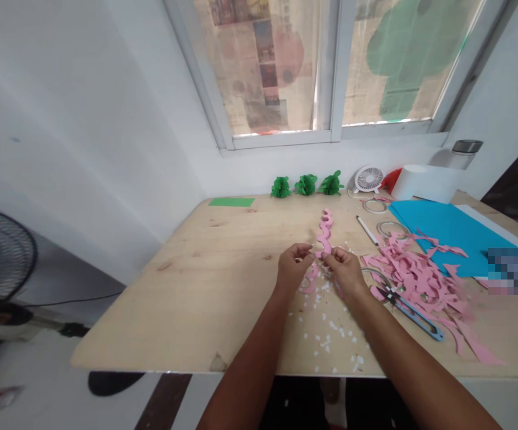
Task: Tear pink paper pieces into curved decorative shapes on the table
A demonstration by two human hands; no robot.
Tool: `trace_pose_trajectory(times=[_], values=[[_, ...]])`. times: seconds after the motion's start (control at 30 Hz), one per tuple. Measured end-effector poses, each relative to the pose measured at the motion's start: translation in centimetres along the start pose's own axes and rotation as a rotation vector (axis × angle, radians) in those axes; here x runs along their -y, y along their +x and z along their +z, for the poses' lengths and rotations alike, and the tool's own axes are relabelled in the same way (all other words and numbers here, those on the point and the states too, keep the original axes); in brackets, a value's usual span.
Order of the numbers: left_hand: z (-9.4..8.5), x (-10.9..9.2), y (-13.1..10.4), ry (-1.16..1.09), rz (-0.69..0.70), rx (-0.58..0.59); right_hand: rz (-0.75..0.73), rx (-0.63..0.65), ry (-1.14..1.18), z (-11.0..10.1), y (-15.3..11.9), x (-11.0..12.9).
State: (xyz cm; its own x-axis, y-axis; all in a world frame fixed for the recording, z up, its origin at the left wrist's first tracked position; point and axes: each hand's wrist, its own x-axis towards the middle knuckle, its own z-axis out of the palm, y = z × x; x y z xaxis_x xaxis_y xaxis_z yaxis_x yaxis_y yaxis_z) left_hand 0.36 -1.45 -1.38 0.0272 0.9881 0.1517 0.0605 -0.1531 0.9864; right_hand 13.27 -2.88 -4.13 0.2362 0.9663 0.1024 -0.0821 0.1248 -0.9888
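Observation:
A wavy pink paper strip (325, 224) runs from between my hands toward the window, with a curled pink part (307, 283) showing below them. My left hand (292, 269) is closed in a pinch at the strip's left edge. My right hand (347, 273) pinches the same strip from the right, thumb on top. The fingertips hide part of the paper between them. White paper bits (325, 341) are scattered under and in front of the hands. Right of my right hand lies a heap of pink paper scraps (424, 272), with a blue-handled cutting tool (420, 319) by it.
Three green paper shapes (306, 185) and a small white fan (368, 179) stand along the wall. A green paper strip (232, 202) lies at the back left. Blue sheets (460, 230), a white pen (367, 230) and wire rings (393, 229) are on the right. A floor fan (1, 263) stands left.

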Motion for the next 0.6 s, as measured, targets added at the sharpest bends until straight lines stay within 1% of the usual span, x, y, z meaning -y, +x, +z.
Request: trace_pose_trajectory(times=[0.1,0.3,0.47,0.6], values=[[0.2,0.1,0.0,-0.013,-0.011,0.007,-0.035,0.004,-0.053,0.0,0.0,0.0],[0.2,0.4,0.0,0.005,0.014,-0.010,-0.088,0.006,-0.179,0.1,-0.2,0.2],[0.3,0.7,0.1,0.034,0.031,-0.033,-0.160,0.023,-0.285,0.1,-0.5,0.8],[0.3,1.1,0.1,0.087,0.065,-0.041,-0.191,0.020,-0.365,0.2,-0.6,1.3]])
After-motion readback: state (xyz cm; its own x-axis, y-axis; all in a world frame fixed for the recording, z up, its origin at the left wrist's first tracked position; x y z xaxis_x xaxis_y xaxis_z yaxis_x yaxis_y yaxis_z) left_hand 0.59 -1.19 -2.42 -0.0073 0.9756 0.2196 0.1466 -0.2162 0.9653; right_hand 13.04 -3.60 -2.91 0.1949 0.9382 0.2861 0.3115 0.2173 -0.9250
